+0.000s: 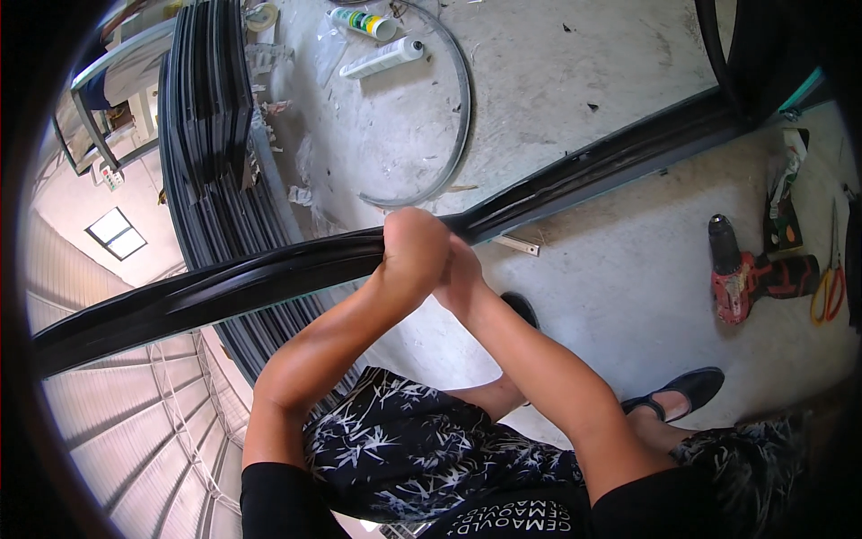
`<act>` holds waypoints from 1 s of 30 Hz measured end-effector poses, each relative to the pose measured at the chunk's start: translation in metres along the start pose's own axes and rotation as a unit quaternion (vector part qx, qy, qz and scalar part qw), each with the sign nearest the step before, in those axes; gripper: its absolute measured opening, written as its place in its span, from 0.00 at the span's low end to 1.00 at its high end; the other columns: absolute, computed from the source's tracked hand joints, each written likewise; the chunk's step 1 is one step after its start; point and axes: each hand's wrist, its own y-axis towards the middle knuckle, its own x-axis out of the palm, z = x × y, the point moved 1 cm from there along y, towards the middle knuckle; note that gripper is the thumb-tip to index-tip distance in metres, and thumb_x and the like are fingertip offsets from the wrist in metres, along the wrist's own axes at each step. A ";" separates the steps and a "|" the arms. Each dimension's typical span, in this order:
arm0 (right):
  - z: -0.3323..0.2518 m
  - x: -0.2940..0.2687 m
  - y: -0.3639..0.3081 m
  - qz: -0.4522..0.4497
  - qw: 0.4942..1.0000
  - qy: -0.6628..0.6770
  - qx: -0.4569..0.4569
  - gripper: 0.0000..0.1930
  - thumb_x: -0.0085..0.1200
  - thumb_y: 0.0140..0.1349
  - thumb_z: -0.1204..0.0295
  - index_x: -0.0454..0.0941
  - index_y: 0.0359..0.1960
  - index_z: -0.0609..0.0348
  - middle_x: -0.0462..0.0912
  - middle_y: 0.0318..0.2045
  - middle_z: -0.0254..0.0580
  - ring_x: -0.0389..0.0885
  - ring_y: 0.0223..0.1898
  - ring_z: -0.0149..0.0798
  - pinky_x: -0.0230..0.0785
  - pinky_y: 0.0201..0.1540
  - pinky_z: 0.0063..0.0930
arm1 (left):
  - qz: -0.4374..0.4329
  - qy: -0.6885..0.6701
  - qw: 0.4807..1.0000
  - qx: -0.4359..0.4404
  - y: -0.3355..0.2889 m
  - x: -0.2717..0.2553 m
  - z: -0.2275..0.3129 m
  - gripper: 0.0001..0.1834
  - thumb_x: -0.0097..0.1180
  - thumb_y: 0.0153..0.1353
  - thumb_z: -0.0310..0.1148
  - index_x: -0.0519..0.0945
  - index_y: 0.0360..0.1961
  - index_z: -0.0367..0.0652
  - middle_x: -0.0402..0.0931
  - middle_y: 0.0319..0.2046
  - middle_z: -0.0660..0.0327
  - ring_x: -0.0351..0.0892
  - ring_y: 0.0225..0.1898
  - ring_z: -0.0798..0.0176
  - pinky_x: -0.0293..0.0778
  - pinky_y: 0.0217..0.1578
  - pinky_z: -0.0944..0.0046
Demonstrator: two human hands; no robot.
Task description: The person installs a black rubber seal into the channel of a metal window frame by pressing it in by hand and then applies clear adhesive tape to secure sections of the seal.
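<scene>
A long black edge strip [224, 283] with channels along it and a greenish glass rim crosses the view from the left, rising to the upper right. Near its middle my two hands meet, wrists bent. My left hand [416, 241] is closed over the strip, with its fingers hidden beyond the back of the hand. Just to its right and partly behind it, my right hand [461, 272] is closed at the same spot; its fingertips are hidden too. Whether either hand also holds something small cannot be seen.
A stack of black-edged panels [206, 135] stands at left. A red and black cordless drill [743, 280] and orange-handled scissors [831, 292] lie on the floor at right. Beyond the strip are a white sealant tube [382, 59], a green-white one [364, 24] and a curved grey strip [465, 99].
</scene>
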 end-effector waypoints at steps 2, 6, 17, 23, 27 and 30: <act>-0.001 -0.002 0.003 0.017 1.000 0.016 -0.010 0.15 0.39 0.75 0.58 0.73 0.50 0.52 0.80 0.42 0.39 0.80 0.44 0.38 0.72 0.51 0.45 | -0.005 -0.002 1.000 -0.002 0.000 -0.002 0.000 0.04 0.63 0.49 0.33 0.88 0.26 0.53 0.84 0.29 0.66 0.85 0.37 0.64 0.77 0.33 0.68; 0.000 -0.011 0.013 -0.004 1.000 -0.015 -0.025 0.15 0.39 0.75 0.58 0.73 0.50 0.51 0.81 0.43 0.38 0.80 0.44 0.38 0.72 0.52 0.44 | -0.019 0.002 1.000 0.000 0.002 -0.006 0.002 0.04 0.62 0.51 0.33 0.88 0.27 0.53 0.84 0.30 0.66 0.85 0.38 0.64 0.77 0.33 0.68; -0.005 -0.023 0.031 -0.037 0.995 0.082 0.037 0.18 0.35 0.77 0.58 0.70 0.54 0.57 0.80 0.47 0.47 0.82 0.49 0.45 0.78 0.47 0.45 | -0.015 0.058 0.998 0.019 0.005 0.005 0.004 0.04 0.62 0.51 0.33 0.88 0.27 0.54 0.84 0.31 0.68 0.85 0.38 0.66 0.76 0.32 0.70; 0.005 -0.015 0.024 -0.006 0.996 -0.060 -0.067 0.17 0.39 0.76 0.58 0.72 0.51 0.57 0.81 0.46 0.46 0.84 0.43 0.43 0.80 0.45 0.43 | 0.018 0.051 0.999 0.005 0.004 0.023 0.007 0.04 0.62 0.52 0.34 0.87 0.28 0.53 0.83 0.31 0.68 0.83 0.37 0.66 0.76 0.32 0.69; 0.004 -0.007 0.003 0.066 0.997 0.027 -0.023 0.16 0.43 0.74 0.57 0.74 0.47 0.56 0.80 0.41 0.41 0.82 0.36 0.36 0.79 0.39 0.34 | 0.074 0.062 0.994 0.053 0.009 0.033 0.013 0.04 0.62 0.51 0.35 0.86 0.28 0.53 0.81 0.31 0.68 0.81 0.37 0.67 0.75 0.33 0.68; -0.006 0.004 -0.010 0.109 0.993 0.045 -0.024 0.16 0.42 0.75 0.58 0.73 0.48 0.57 0.80 0.42 0.42 0.83 0.39 0.37 0.80 0.40 0.35 | 0.057 0.050 0.994 0.076 0.014 0.034 0.018 0.04 0.61 0.51 0.35 0.86 0.28 0.52 0.81 0.32 0.68 0.80 0.38 0.67 0.75 0.35 0.68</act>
